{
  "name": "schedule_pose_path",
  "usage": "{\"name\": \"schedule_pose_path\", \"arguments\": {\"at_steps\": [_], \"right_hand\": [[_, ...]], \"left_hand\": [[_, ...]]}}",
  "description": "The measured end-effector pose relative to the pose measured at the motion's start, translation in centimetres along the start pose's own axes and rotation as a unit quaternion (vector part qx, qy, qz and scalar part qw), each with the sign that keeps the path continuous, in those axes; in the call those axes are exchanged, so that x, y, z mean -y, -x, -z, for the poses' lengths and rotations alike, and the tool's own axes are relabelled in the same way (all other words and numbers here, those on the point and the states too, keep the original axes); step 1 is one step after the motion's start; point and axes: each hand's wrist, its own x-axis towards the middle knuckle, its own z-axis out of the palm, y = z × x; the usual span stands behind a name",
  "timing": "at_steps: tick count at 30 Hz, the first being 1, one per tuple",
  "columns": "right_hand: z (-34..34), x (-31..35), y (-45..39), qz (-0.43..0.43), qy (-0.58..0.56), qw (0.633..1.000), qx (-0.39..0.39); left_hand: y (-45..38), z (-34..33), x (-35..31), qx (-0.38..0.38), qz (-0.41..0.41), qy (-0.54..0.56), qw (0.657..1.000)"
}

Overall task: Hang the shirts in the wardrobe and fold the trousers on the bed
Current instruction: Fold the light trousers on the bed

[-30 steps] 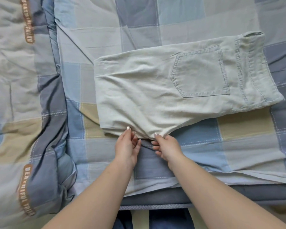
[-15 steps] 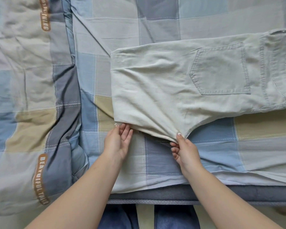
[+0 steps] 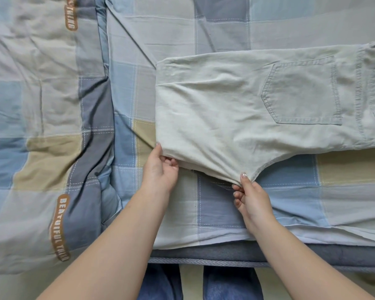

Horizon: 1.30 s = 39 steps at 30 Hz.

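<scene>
We see the pale folded trousers [image 3: 247,109] lying on the checked bed sheet [image 3: 290,198]. Our left hand [image 3: 160,169] grips their near-left corner; our right hand [image 3: 250,195] pinches the near edge, both closed on fabric.

We count one pair of pale folded trousers [image 3: 247,109] with one back pocket [image 3: 301,92] showing, one checked bedsheet [image 3: 225,22], one rumpled quilt [image 3: 37,105] bearing two brown printed labels [image 3: 60,227], and two hands, left hand [image 3: 160,169] and right hand [image 3: 252,198].
</scene>
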Motion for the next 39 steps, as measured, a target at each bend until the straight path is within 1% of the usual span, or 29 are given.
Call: {"name": "schedule_pose_path", "arguments": {"at_steps": [3,6,7,9,11,12,13,14,15,17,18,19,20,22,23,24,26,27,28,30,31,33,36,37,39], "right_hand": [[0.0,0.3,0.2,0.001,-0.034,0.999,-0.005],[0.2,0.4,0.3,-0.008,-0.041,0.999,-0.005],[0.3,0.3,0.3,-0.012,-0.037,0.999,-0.003],[0.3,0.1,0.3,-0.014,-0.036,0.999,0.009],[0.4,0.1,0.2,-0.009,-0.059,0.998,0.025],[0.5,0.0,0.0,-0.006,-0.067,0.997,0.029],[0.7,-0.1,-0.2,-0.006,-0.056,0.998,0.025],[1.0,-0.5,-0.3,-0.01,-0.015,1.0,0.013],[1.4,-0.9,-0.4,-0.015,0.049,0.999,0.0],[2.3,-1.5,-0.6,-0.025,0.19,0.982,-0.006],[2.6,-1.4,-0.6,-0.029,0.246,0.969,0.005],[2.7,-1.0,-0.6,-0.03,0.307,0.951,0.022],[2.8,-0.3,-0.5,-0.026,0.38,0.923,0.043],[2.9,1.5,-0.3,0.015,0.509,0.857,0.072],[2.7,2.6,-0.2,0.055,0.531,0.843,0.07],[2.2,4.1,-0.3,0.108,0.515,0.848,0.059],[0.7,7.2,-0.6,0.224,0.387,0.894,0.028],[-0.2,9.0,-1.2,0.28,0.315,0.907,0.022],[-1.2,10.8,-2.0,0.324,0.268,0.907,0.027],[-3.3,14.3,-4.1,0.379,0.223,0.896,0.058],[-4.3,15.9,-5.2,0.395,0.212,0.891,0.071],[-5.6,18.0,-7.7,0.415,0.243,0.872,0.088],[-5.1,18.5,-11.1,0.402,0.368,0.83,0.12],[-4.5,18.0,-11.6,0.395,0.385,0.825,0.121],[-2.8,16.3,-11.7,0.382,0.363,0.842,0.12]], "left_hand": [[0.2,-0.1,-0.4,-0.022,-0.03,0.08,0.996],[0.3,0.0,0.2,-0.04,-0.02,0.081,0.996],[0.3,0.1,0.3,-0.037,-0.016,0.074,0.996],[0.2,0.3,0.1,-0.009,-0.035,0.054,0.998],[0.0,0.9,-0.2,0.023,-0.066,0.074,0.995],[-0.2,1.3,-0.1,0.024,-0.073,0.088,0.993],[-0.3,1.9,0.2,0.005,-0.071,0.08,0.994],[-0.5,2.7,0.5,-0.027,-0.061,0.047,0.997],[-0.8,3.4,0.8,-0.06,-0.049,-0.002,0.997],[-1.5,3.9,1.1,-0.091,-0.036,-0.11,0.989],[-1.9,3.9,0.9,-0.097,-0.048,-0.164,0.98],[-2.3,3.9,0.7,-0.108,-0.081,-0.233,0.963],[-2.6,3.9,0.4,-0.126,-0.127,-0.317,0.931],[-2.8,4.3,-0.3,-0.158,-0.221,-0.466,0.842],[-2.8,4.3,-0.8,-0.151,-0.255,-0.497,0.815],[-3.0,3.9,-1.3,-0.128,-0.276,-0.508,0.806],[-3.5,2.6,-2.6,-0.074,-0.286,-0.503,0.812],[-4.0,1.8,-3.1,-0.052,-0.284,-0.501,0.816],[-4.4,0.9,-3.6,-0.035,-0.279,-0.501,0.818],[-5.5,-0.4,-4.4,-0.008,-0.264,-0.497,0.827],[-6.0,-1.0,-4.8,0.007,-0.256,-0.5,0.827],[-6.8,-2.0,-5.7,0.048,-0.232,-0.511,0.826],[-7.4,-1.7,-6.7,0.118,-0.174,-0.514,0.832],[-7.2,-1.4,-7.1,0.141,-0.161,-0.52,0.827],[-6.4,-0.9,-7.5,0.174,-0.144,-0.537,0.813]]}}
